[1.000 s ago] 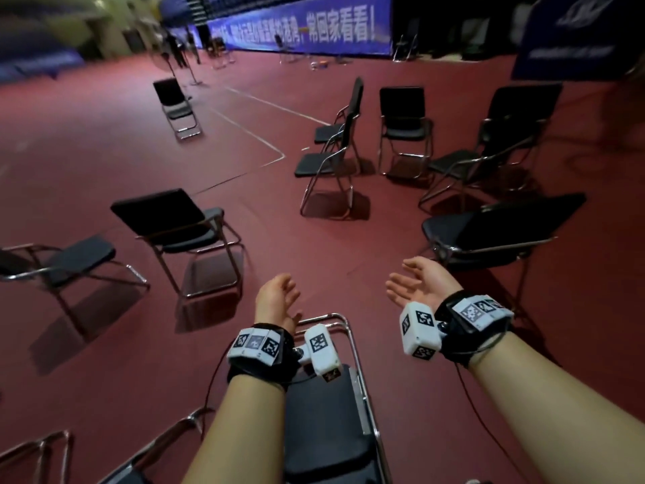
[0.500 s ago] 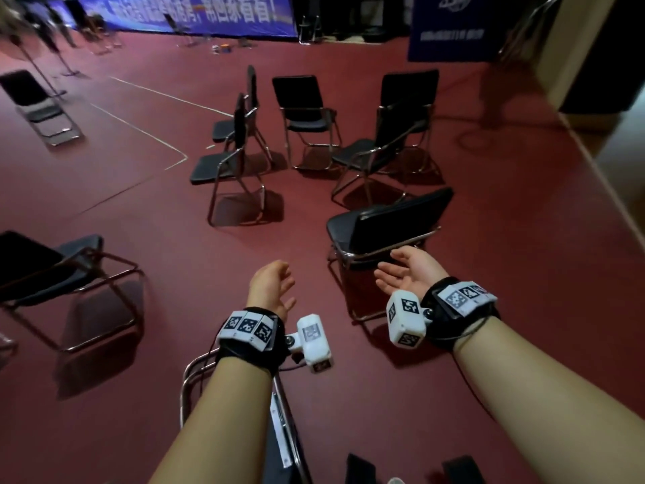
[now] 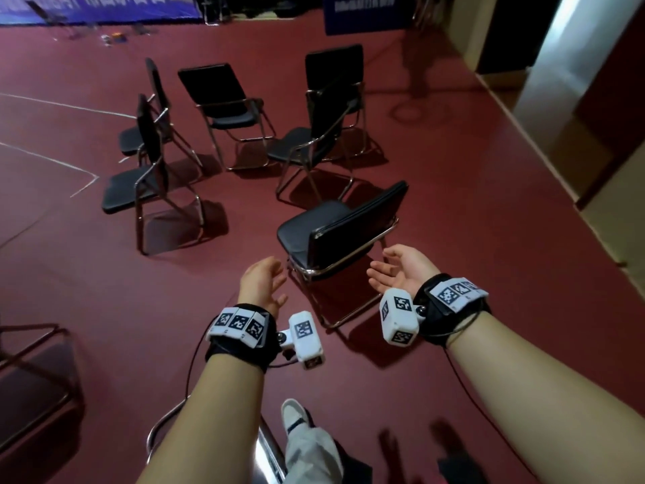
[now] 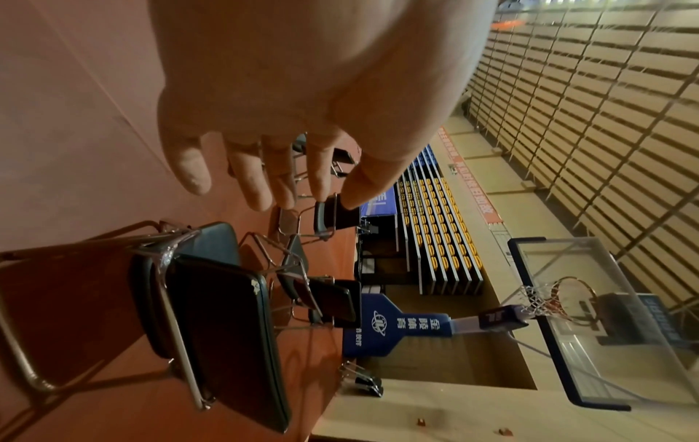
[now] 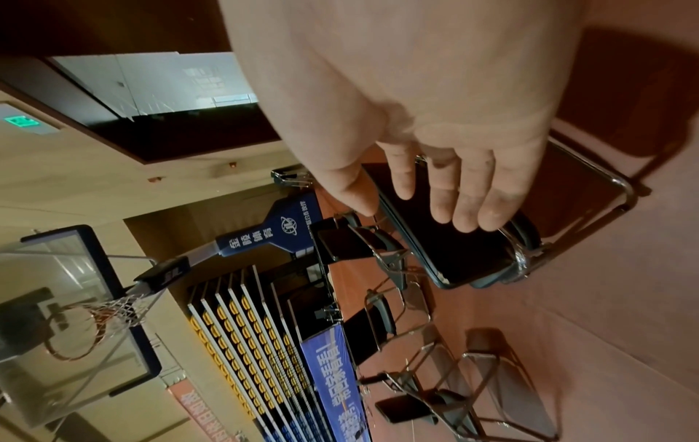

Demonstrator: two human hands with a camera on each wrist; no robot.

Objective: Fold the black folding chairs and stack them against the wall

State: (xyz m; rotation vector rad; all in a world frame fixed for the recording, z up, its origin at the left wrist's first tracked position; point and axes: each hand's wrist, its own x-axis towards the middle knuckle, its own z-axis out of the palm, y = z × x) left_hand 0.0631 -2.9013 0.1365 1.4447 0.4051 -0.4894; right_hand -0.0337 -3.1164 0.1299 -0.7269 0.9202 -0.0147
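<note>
Left-edge chair (image 3: 31, 379) cut off

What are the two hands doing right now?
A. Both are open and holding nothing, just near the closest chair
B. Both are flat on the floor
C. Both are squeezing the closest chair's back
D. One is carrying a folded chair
A: the left hand and right hand have relaxed, spread fingers with nothing in them, reaching toward the nearest black chair without touching it.
</note>
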